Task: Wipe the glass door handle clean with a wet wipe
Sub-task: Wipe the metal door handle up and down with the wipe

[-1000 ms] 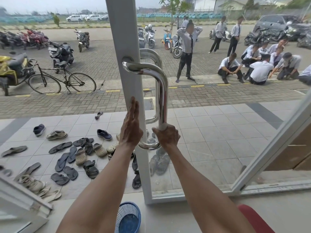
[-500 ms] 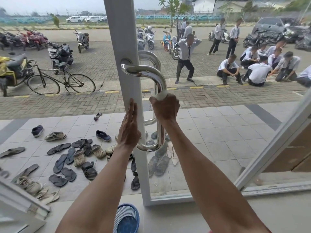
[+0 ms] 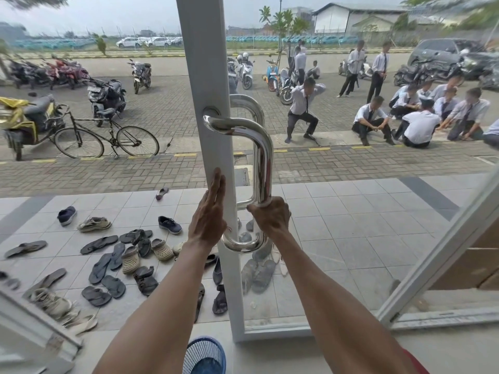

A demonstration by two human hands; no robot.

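Note:
A polished steel D-shaped door handle [image 3: 263, 160] is fixed to the white frame [image 3: 205, 76] of a glass door. My right hand [image 3: 271, 215] is wrapped around the lower part of the handle's upright bar; a thin sliver of white wet wipe [image 3: 266, 204] shows at the top of the fist, the rest hidden in the grip. My left hand [image 3: 209, 211] lies flat with straight fingers against the white frame, just left of the handle's lower bend.
Through the glass lie several sandals and shoes [image 3: 129, 255] on a tiled porch, a bicycle [image 3: 108, 139], parked motorbikes and a group of people [image 3: 415, 117] on the paving. A blue mesh basket [image 3: 204, 356] sits at the floor below my arms. A second frame [image 3: 437, 252] slants at right.
My right hand has slid down the handle's upright bar from just under the top bend to its lower part. The left hand has stayed flat on the frame.

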